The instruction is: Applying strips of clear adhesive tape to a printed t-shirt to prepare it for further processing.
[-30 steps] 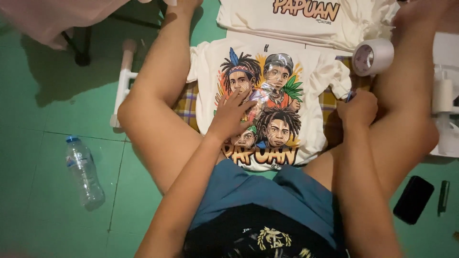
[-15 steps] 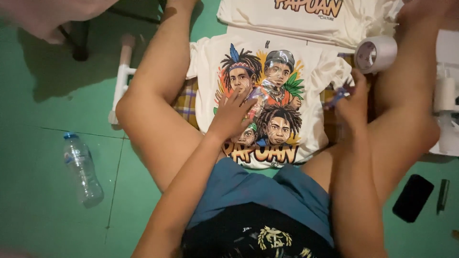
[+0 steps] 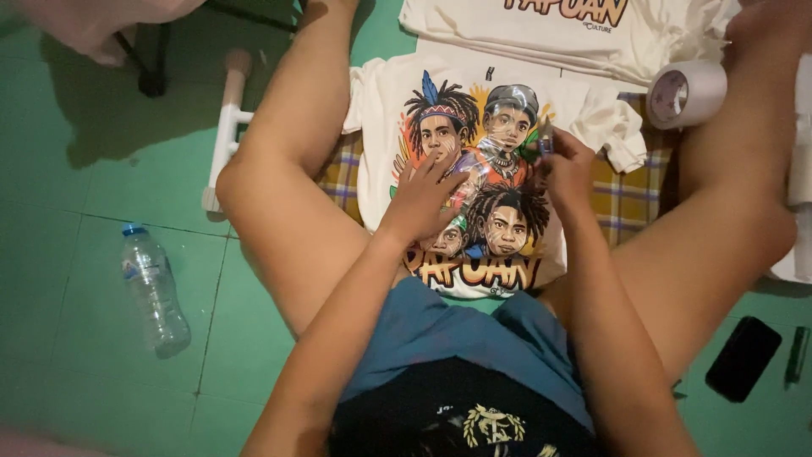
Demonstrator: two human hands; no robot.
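A white T-shirt [image 3: 385, 101] with a colourful print of several faces lies flat on the floor between my bare legs. My left hand [image 3: 420, 201] presses flat on the print, fingers apart. My right hand [image 3: 568, 172] is closed around a small blue-grey tool [image 3: 545, 138], its tip up at the print's right side. A shiny clear film [image 3: 489, 161] sits crinkled over the middle of the print between the two hands.
A checked cloth [image 3: 630, 199] lies under the shirt. A second printed shirt [image 3: 677, 38] lies beyond it, with a white tape roll [image 3: 687, 91] at the right. A plastic bottle [image 3: 152, 288] and white pipe frame [image 3: 227, 127] are left; a black phone [image 3: 743, 357] and a marker [image 3: 797, 354] right.
My right hand has moved left with the tool, from the shirt's right edge onto the print. My left hand has stayed pressed on the print.
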